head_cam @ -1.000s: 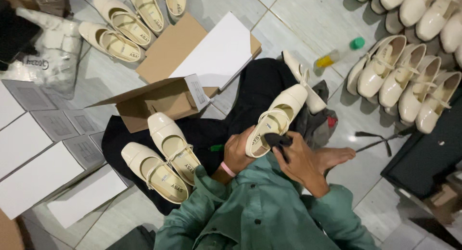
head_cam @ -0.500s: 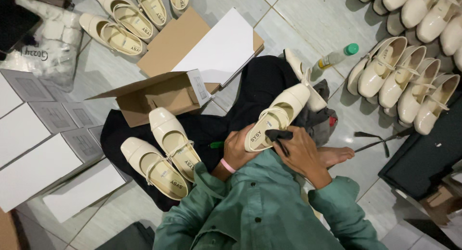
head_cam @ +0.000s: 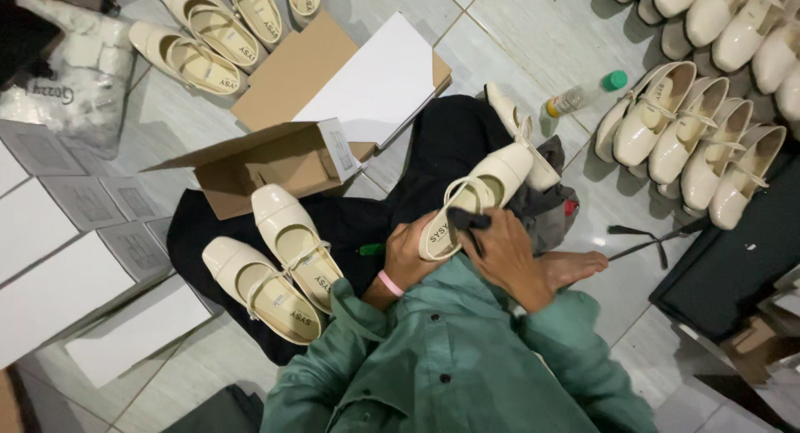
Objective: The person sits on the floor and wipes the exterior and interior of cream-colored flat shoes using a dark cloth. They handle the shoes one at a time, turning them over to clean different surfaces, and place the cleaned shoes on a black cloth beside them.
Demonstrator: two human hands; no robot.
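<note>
since a moment ago the cream shoe has barely shifted, its toe up and away over the lap. the left hand grips its heel end from below; the right hand presses a small dark cloth against its rim. two more shoes lie on the left knee, an open cardboard box just beyond.

Cream shoe tilted slightly lower than a second ago; right hand with small dark pad, possibly a cloth, shifted toward the heel.
</note>
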